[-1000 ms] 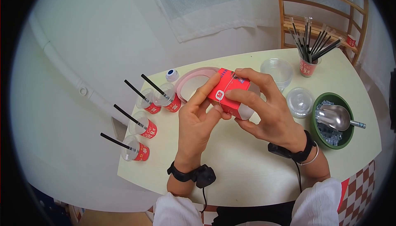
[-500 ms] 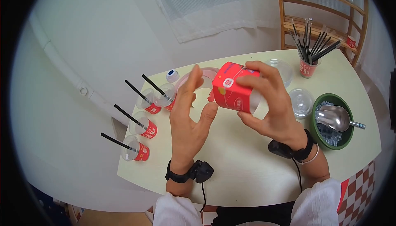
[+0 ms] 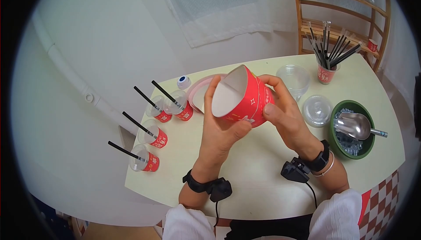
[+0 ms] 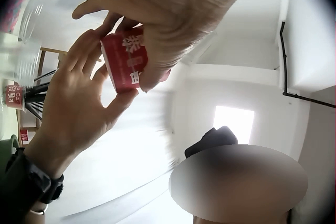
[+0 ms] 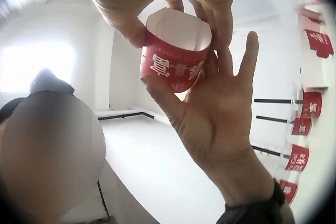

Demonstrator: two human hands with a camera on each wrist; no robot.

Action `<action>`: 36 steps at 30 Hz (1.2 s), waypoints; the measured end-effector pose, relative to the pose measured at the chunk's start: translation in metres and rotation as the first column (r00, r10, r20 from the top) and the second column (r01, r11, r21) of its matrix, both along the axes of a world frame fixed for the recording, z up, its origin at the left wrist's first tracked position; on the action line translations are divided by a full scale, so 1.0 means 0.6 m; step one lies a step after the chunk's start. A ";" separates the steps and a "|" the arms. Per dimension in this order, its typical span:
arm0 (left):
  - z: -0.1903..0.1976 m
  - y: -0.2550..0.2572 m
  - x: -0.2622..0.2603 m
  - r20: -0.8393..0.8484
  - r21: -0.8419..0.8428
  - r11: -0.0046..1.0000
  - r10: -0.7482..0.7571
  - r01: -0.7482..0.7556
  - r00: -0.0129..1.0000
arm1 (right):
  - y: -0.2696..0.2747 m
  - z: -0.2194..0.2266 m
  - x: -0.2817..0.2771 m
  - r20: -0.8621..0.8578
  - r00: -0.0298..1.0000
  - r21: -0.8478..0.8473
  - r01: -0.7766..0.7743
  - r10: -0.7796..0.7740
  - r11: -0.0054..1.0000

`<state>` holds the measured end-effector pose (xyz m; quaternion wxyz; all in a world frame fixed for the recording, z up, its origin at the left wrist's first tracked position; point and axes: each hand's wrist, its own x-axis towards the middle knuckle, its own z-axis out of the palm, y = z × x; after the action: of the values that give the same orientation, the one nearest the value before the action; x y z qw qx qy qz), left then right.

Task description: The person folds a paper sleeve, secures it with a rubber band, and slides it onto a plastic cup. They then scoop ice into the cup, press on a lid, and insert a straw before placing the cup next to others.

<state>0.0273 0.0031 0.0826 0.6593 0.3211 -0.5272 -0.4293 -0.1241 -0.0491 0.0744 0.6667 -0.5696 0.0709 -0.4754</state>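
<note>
Both hands hold a red printed paper cup sleeve above the table, its white inside showing through the open end that faces left in the head view. My left hand grips the left side, thumb along the lower edge and fingers behind. At the right side, my right hand pinches the sleeve with its thumb in front; its other fingers go behind. The right wrist view shows the sleeve as a faceted ring, with the left thumb at its lower edge.
Several clear cups with red sleeves and black straws line the left side. A pink-rimmed tray lies behind the left hand. To the right are clear lids, a green bowl with a metal scoop, and a cup of straws.
The sleeve has turned from a boxy shape with its printed side up to a rounder one opening left. The left hand came off it half a second ago and now grips it again.
</note>
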 end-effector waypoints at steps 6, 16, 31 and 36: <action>0.003 0.003 0.022 -0.208 0.021 1.000 -0.010 0.015 0.978 | -0.051 0.003 -0.034 -0.166 0.612 -0.692 0.486 -0.773 0.534; 0.003 0.004 0.026 -0.233 0.075 0.997 0.009 0.009 0.972 | -0.114 -0.047 -0.087 -0.258 0.020 -0.954 0.151 -0.966 0.258; -0.002 -0.007 0.021 -0.199 0.165 0.984 -0.030 0.063 0.980 | -0.126 -0.022 -0.084 0.135 0.117 -0.848 0.527 -0.984 -0.053; -0.003 -0.014 0.019 -0.111 0.117 0.993 0.030 -0.017 0.993 | -0.052 0.028 -0.094 0.352 0.319 -0.470 0.873 -0.880 0.129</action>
<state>0.0390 -0.0051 0.0810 0.6733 0.3403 -0.4597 -0.4685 -0.1802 -0.0805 0.0910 0.0475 -0.5949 0.2425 -0.7649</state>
